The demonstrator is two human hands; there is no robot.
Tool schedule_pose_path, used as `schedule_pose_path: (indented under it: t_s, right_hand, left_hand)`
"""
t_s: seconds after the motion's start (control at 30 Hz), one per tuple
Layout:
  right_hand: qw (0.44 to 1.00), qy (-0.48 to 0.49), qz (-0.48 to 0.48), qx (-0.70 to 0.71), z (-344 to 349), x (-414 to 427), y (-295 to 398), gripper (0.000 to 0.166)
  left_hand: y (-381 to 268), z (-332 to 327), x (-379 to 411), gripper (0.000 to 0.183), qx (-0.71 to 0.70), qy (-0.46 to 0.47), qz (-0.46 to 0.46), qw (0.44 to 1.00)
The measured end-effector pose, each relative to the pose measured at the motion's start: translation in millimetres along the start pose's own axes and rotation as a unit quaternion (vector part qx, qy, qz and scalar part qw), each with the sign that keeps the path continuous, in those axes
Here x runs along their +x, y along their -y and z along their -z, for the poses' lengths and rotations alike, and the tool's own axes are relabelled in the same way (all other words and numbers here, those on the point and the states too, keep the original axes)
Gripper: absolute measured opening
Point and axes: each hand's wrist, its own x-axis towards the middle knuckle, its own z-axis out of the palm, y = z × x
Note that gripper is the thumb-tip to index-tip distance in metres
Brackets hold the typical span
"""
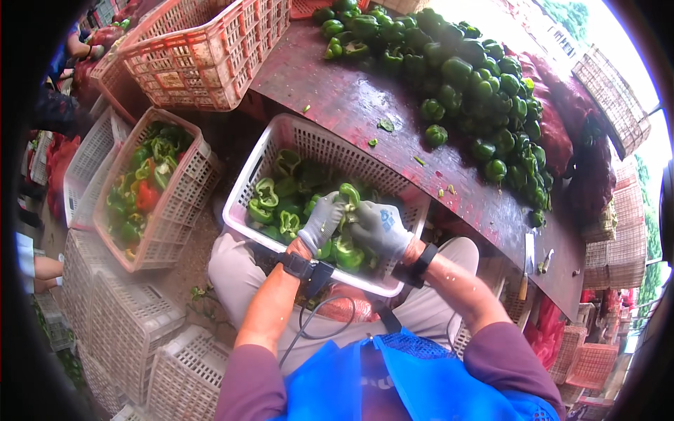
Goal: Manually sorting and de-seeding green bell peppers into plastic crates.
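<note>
Both my hands wear grey work gloves and meet over a white plastic crate [316,138] between my knees. My left hand [323,221] grips one side of a green bell pepper [349,196], which looks broken open between my fingers. On its other side, my right hand [380,225] holds the same pepper, partly hiding it. Pale inner flesh shows where the two hands meet. Beneath them, the crate holds several opened green peppers [289,223], some with their hollow insides facing up.
A pile of whole green peppers [468,79] covers the far part of the reddish table [337,100]. A wooden-handled knife [528,258] lies near its right edge. Left stand a crate of mixed peppers [184,205], stacked crates [121,316] and an orange crate [195,68]. Other people are at far left.
</note>
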Motion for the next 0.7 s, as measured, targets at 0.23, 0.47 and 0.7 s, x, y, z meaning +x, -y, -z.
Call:
schedule_pose_path:
  t_s: [0.23,0.47,0.7]
  right_hand:
    - [0.920,-0.014,0.207,-0.333,65.9,-19.6,-70.8,0.022]
    - [0.858,-0.224,-0.254,-0.386,202.4,-204.1,-138.8,0.025]
    - [0.792,-0.041,-0.516,-0.324,240.0,-332.5,-203.2,0.061]
  left_hand:
    - [8.4,1.0,8.2,0.035,0.047,-0.075,0.021,0.996]
    - [62.9,29.2,32.5,0.064,0.368,-0.179,0.090,0.908]
    - [107.3,25.2,31.0,0.078,0.418,-0.002,0.078,0.905]
